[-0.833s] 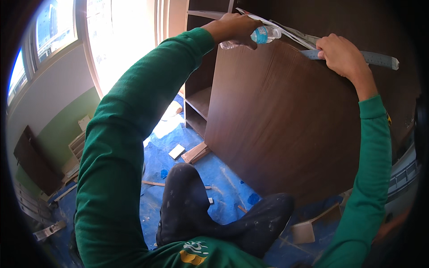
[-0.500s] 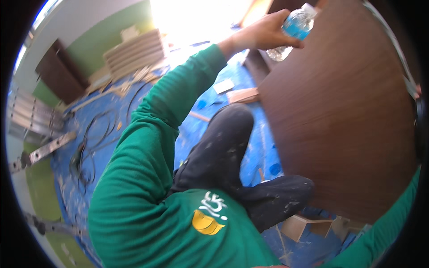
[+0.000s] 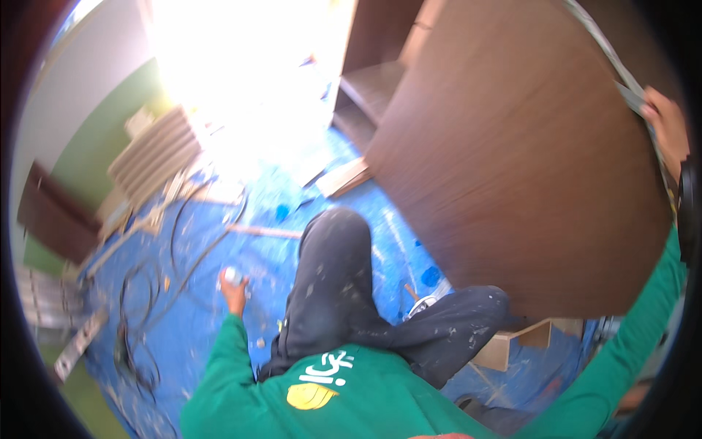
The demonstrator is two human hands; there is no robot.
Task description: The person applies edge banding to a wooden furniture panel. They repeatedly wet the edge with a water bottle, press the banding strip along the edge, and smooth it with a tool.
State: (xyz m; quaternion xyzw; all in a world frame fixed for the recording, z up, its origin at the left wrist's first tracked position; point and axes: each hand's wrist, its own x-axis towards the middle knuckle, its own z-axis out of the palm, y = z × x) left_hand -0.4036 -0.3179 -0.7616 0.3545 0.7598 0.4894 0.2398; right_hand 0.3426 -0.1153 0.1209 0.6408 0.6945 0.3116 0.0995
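My left hand (image 3: 234,296) is low beside my left knee, over the blue floor sheet. Its fingers are closed round a small clear plastic bottle, of which mostly the white cap (image 3: 233,275) shows from above. At the far right, my right hand (image 3: 667,124) is raised by the edge of a large dark brown wood panel (image 3: 526,168). A flat grey blade-like piece (image 3: 632,98) sticks out of its bent fingers and lies against that edge, where a pale strip (image 3: 603,36) runs along. The part inside my palm is hidden.
Blue sheeting (image 3: 197,344) covers the floor. On the left lie a black cable (image 3: 183,282), a ladder (image 3: 55,300), a dark board (image 3: 58,212) and a ribbed beige stack (image 3: 153,157). Wood pieces (image 3: 344,177) lie ahead; an open wooden box (image 3: 512,344) sits by my right knee.
My left hand has come down from high up ahead to the floor beside my left knee, bottle still in it. My view has shifted, and more of my right hand shows.
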